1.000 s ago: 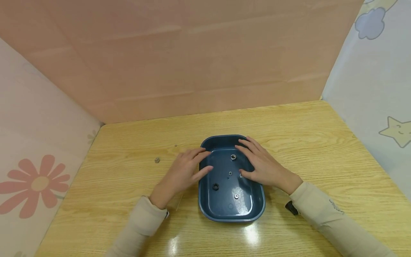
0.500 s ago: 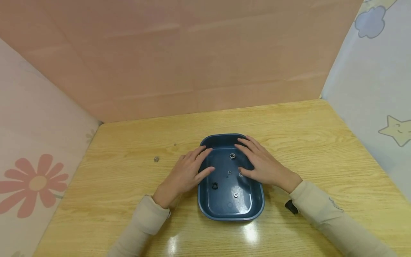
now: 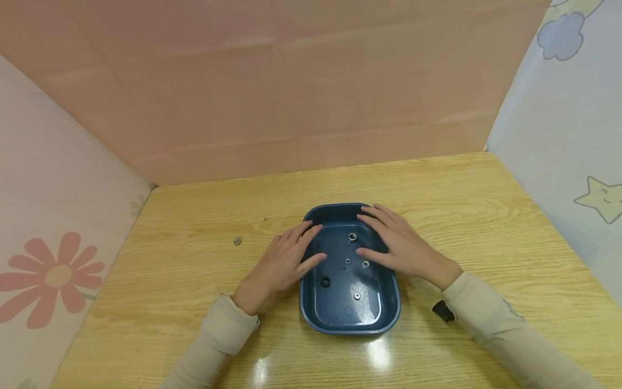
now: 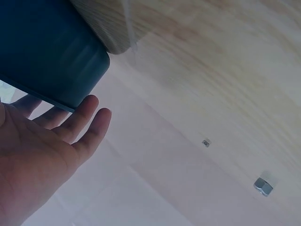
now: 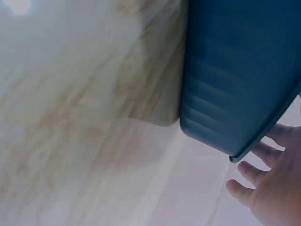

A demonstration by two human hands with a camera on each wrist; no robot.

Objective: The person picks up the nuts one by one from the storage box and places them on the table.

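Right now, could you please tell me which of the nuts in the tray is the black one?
The black nut is the one closest to the left side of the tray in the head view; the other four nuts inside look silvery.

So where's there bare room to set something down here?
Table between tray and pink backdrop is bare, as is the stretch from the right sleeve to the star-print wall. Crowded: the tray, holding nuts, with left hand and right hand at its sides; left of it, a loose nut and tiny piece.
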